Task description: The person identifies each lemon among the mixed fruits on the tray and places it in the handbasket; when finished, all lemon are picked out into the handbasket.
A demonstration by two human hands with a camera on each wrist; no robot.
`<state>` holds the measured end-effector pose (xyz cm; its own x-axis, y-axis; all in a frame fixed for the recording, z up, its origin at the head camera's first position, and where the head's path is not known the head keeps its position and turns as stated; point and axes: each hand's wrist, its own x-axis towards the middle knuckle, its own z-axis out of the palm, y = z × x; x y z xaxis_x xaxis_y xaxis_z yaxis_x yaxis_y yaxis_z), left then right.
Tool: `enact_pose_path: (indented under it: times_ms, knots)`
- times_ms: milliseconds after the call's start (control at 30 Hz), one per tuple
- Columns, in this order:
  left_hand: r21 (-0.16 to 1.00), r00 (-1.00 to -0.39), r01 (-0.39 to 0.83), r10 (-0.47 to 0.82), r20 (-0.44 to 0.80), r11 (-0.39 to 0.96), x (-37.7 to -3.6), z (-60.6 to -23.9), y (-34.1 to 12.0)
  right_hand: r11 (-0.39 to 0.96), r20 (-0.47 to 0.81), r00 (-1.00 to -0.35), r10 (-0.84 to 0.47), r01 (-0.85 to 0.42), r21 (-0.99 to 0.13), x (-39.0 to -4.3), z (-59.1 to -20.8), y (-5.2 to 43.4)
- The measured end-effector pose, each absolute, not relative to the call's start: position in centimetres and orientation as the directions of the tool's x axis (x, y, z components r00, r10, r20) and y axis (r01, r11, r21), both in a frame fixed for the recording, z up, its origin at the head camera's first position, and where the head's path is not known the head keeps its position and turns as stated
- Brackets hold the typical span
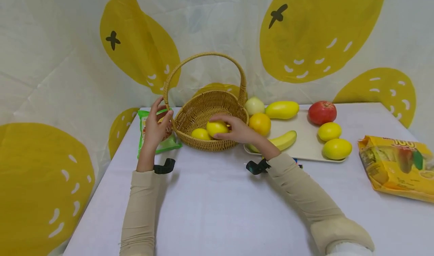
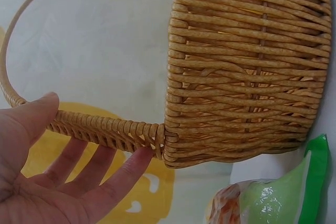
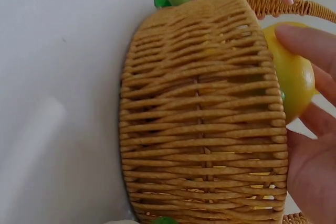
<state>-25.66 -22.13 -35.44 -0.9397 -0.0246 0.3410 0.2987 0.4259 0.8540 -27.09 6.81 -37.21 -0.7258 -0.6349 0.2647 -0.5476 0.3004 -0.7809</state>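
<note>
A wicker basket (image 1: 211,146) with a tall arched handle stands on the table. My left hand (image 1: 156,127) holds the left foot of the handle (image 2: 110,128), thumb on one side and fingers on the other. With my right hand (image 1: 240,130) I grip a lemon (image 1: 217,128) at the basket's front right rim, thumb and fingers on opposite sides of it. In the right wrist view this lemon (image 3: 296,72) sits at the rim, its lower part hidden by the weave. Another lemon (image 1: 200,134) lies inside the basket, to the left.
Right of the basket, a cream tray (image 1: 301,144) carries a banana (image 1: 285,140), a pomegranate (image 1: 322,112), lemons (image 1: 337,149) and a yellow mango-like fruit (image 1: 282,109). An orange (image 1: 260,124) and a pale round onion-like item (image 1: 254,106) sit beside the basket. Packaged bags flank: green-edged (image 1: 144,116), yellow (image 1: 400,167).
</note>
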Motion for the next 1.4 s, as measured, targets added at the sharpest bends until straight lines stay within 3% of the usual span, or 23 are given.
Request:
enact_pose_path:
  times_ms: [867,1400]
  knots:
    - [0.854,-0.942,0.290,-0.027,0.334,0.432,-25.5,-35.2,-21.9,0.449,0.007,-0.694,-0.720,-0.473,-0.758,-29.2,-37.1,7.0]
    - [0.841,-0.937,0.304,-0.021,0.349,0.448,-25.3,-35.3,-22.1,0.315,0.177,-0.682,-0.710,-0.532,-0.786,-27.5,-37.4,7.6]
